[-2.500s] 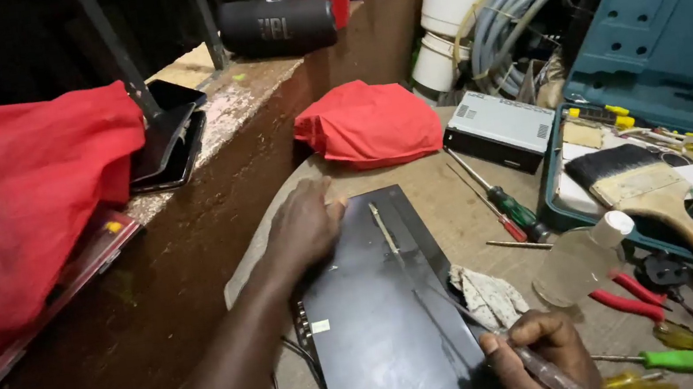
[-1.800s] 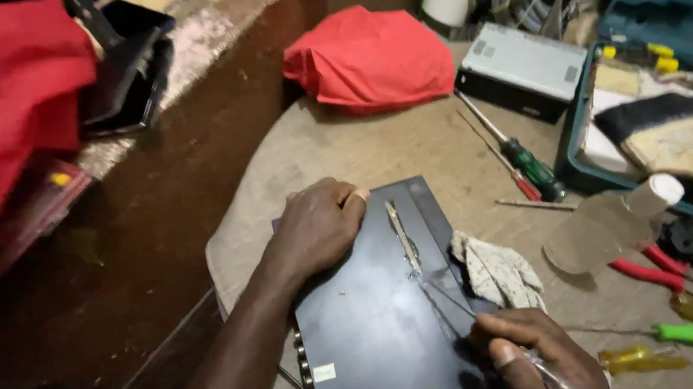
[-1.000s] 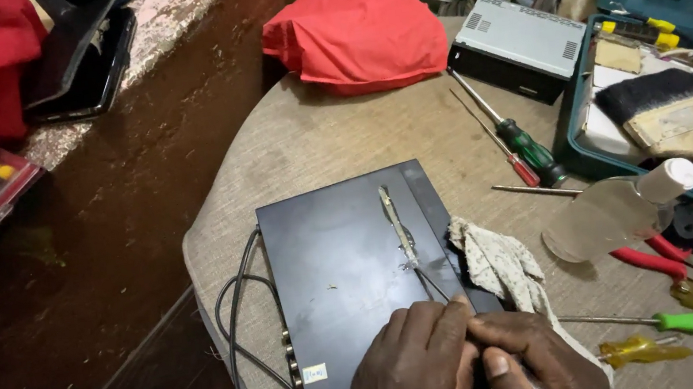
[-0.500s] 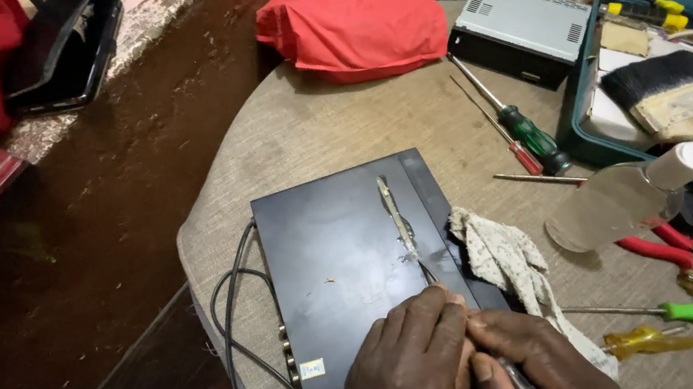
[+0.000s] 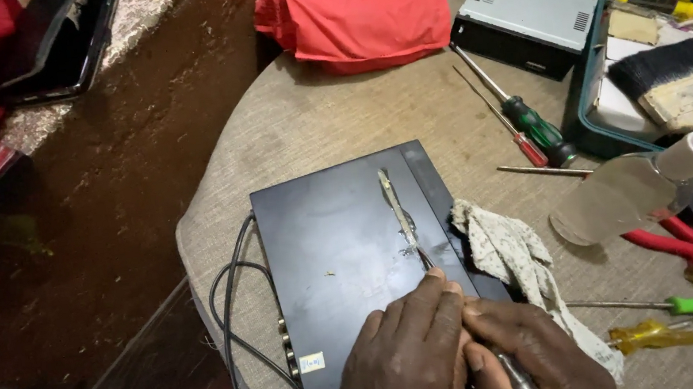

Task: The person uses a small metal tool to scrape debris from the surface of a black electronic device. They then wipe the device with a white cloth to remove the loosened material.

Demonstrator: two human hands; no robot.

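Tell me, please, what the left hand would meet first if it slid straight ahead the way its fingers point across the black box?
Probably the thin metal strip lying on the black box: the left hand points up-right along the lid, and the strip starts just beyond its fingertips.

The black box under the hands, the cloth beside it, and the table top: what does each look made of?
Black box: probably painted sheet metal, semi-gloss; it reflects light softly and shows scuffs and dust.
Cloth: a worn woven rag, off-white with small speckles, limp and crumpled.
Table top: covered in coarse beige fabric, matte, with visible weave; what lies underneath is hidden.
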